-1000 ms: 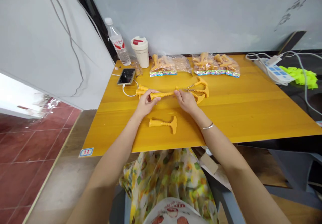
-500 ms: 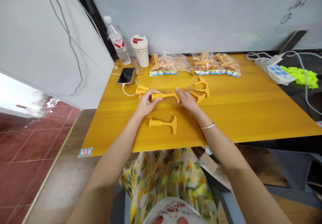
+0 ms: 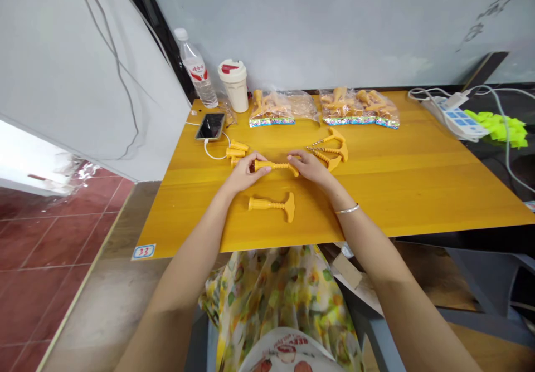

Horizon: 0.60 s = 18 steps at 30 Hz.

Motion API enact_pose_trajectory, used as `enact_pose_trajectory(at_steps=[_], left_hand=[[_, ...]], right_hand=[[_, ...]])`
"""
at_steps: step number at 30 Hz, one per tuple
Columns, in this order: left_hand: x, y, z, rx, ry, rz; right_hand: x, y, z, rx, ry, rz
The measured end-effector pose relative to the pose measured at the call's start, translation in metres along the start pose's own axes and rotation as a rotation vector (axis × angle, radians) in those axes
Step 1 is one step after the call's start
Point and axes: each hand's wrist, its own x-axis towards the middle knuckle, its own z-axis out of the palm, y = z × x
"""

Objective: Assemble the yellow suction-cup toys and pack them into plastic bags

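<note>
A yellow plastic corkscrew [image 3: 278, 165] lies level between my hands, its metal screw out of sight inside the ribbed sleeve. My left hand [image 3: 246, 174] is closed around the sleeve end. At the other end, the fingers of my right hand [image 3: 309, 167] grip the T-shaped handle, which is turned nearly edge-on. Closer to me a second corkscrew [image 3: 271, 204], also joined to its sleeve, rests on the table. Several loose sleeves [image 3: 237, 149] lie just beyond my left hand, one partly hidden by it. Past my right hand are corkscrew handles [image 3: 336, 148] with bare metal screws.
Clear bags of yellow corkscrews [image 3: 359, 104] line the back of the table [image 3: 409, 182]. At back left stand a water bottle [image 3: 198, 77], a lidded cup [image 3: 234, 85] and a phone [image 3: 210, 126] on a cable. A power strip [image 3: 460, 117] with cords sits at the right.
The handle has turned about its long axis, from showing its broad side to nearly edge-on. My right fingers have shifted over its top. My left hand keeps its hold on the sleeve.
</note>
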Motion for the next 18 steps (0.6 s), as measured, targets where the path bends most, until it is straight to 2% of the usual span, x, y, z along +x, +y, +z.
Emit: enact_pose_trajectory(at_steps=[4, 11, 14, 16, 18], left_hand=[[-0.002, 0.005, -0.005, 0.040, -0.116, -0.005], [-0.006, 0.011, -0.009, 0.019, -0.378, -0.017], [-0.007, 0.014, -0.010, 0.041, -0.455, -0.023], [-0.008, 0.016, -0.010, 0.047, -0.472, -0.022], [-0.008, 0.018, -0.012, 0.043, -0.435, -0.017]], right_hand=[[-0.002, 0.001, -0.004, -0.024, -0.170, 0.048], [-0.013, -0.011, -0.012, -0.219, -0.407, 0.027], [-0.016, -0.015, -0.017, -0.256, -0.509, 0.029], [-0.016, -0.016, -0.024, -0.307, -0.472, 0.012], [-0.016, -0.014, -0.035, -0.441, -0.294, 0.025]])
